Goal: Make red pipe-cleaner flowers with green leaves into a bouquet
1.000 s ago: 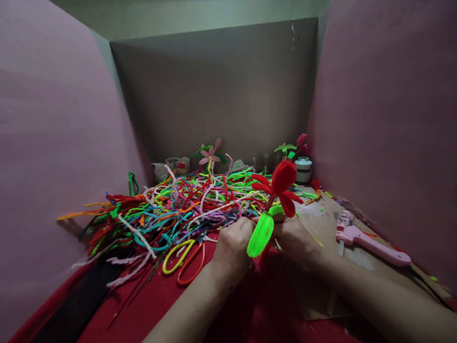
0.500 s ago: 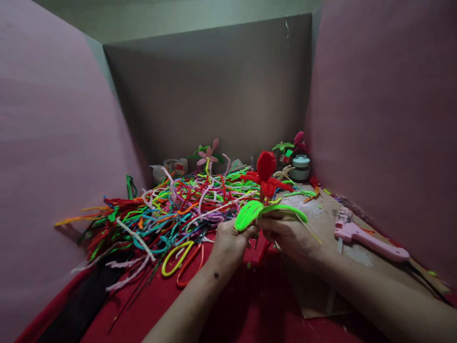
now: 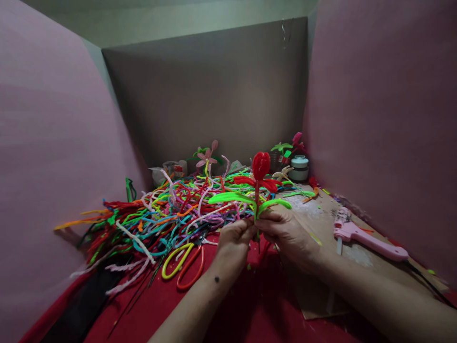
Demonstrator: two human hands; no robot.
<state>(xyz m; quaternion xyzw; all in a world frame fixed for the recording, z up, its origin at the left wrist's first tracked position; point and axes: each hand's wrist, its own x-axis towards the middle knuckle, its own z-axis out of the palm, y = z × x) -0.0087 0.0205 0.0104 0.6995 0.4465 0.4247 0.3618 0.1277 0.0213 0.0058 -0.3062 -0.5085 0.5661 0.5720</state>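
Observation:
A red pipe-cleaner flower (image 3: 261, 166) stands upright between my hands, with a rounded bloom above spread red petals. Two bright green leaves (image 3: 233, 197) stick out from its thin stem, one to each side. My left hand (image 3: 235, 238) pinches the stem just under the leaves. From the other side, my right hand (image 3: 285, 233) grips the same spot with thumb and fingers. The stem's lower end pokes out a little below my fingertips. Behind the flower lies a big heap of coloured pipe cleaners (image 3: 171, 209).
Scissors (image 3: 177, 261) with yellow and red handles lie left of my hands on the red cloth (image 3: 143, 319). A pink glue gun (image 3: 371, 243) rests on a board (image 3: 314, 305) at the right. Finished flowers (image 3: 206, 156) and a lidded jar (image 3: 300, 169) stand at the back.
The flower has turned about its stem, so its leaves now spread out left and right. It has shifted slightly left. Both hands still hold the stem.

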